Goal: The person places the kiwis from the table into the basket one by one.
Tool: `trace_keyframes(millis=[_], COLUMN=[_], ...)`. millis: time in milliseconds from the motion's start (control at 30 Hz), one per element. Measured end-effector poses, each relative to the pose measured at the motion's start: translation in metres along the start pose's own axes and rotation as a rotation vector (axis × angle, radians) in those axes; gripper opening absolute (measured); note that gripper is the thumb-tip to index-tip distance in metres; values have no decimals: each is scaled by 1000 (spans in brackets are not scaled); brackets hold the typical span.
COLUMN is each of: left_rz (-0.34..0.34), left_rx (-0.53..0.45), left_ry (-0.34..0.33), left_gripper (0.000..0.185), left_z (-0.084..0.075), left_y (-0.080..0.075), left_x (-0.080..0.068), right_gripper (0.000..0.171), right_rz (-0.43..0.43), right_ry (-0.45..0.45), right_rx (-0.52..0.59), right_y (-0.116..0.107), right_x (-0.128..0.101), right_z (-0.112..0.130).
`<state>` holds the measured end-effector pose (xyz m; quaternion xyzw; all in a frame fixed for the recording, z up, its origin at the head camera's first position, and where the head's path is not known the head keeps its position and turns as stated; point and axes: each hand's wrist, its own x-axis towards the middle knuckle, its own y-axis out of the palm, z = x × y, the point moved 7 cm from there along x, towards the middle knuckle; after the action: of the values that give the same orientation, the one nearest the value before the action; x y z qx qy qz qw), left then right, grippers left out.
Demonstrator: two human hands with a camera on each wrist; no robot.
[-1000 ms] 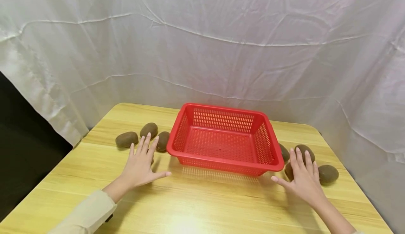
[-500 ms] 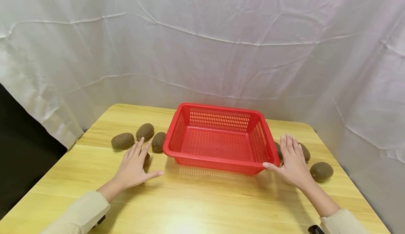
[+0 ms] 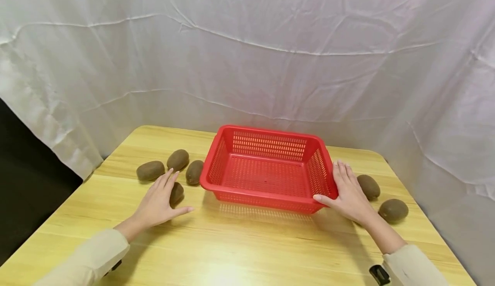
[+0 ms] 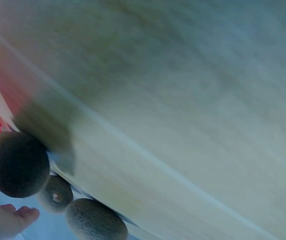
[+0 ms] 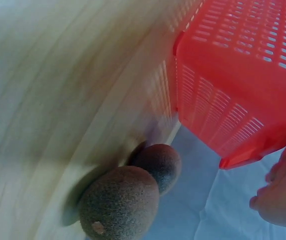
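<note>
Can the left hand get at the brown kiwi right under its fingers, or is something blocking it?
Probably yes: the left hand lies open beside that brown kiwi, with nothing between them.

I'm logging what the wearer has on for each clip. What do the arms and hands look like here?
Both forearms are in long, loose sleeves of pale beige cloth, the left sleeve and the right sleeve ending at the wrist. The left hand and right hand are bare, with no gloves or rings visible. A small dark device sits at the right cuff.
</note>
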<state>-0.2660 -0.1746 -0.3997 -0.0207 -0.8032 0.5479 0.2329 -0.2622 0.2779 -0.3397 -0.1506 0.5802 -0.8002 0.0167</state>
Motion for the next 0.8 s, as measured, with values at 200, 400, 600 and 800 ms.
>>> trace_keyframes(millis=[200,400,600,800], left_rz=[47,83,104,122], left_rx=[-43,-75,-89,-93], left_ry=[-39,-83,-112,-132], left_gripper=[107,109,107,106], left_z=[8,16,19,22], left_y=[-2,-1,-3,-3], left_x=[-2,-3,-6,-7], right_gripper=[109,109,109,110], right_rz=[89,141,179,195], right_ry=[-8,-7,-6,-8], right_rx=[15,7,-3,-7], right_y=[3,4,4,3], right_x=[2,2,4,4], right_z=[1,2,5,6])
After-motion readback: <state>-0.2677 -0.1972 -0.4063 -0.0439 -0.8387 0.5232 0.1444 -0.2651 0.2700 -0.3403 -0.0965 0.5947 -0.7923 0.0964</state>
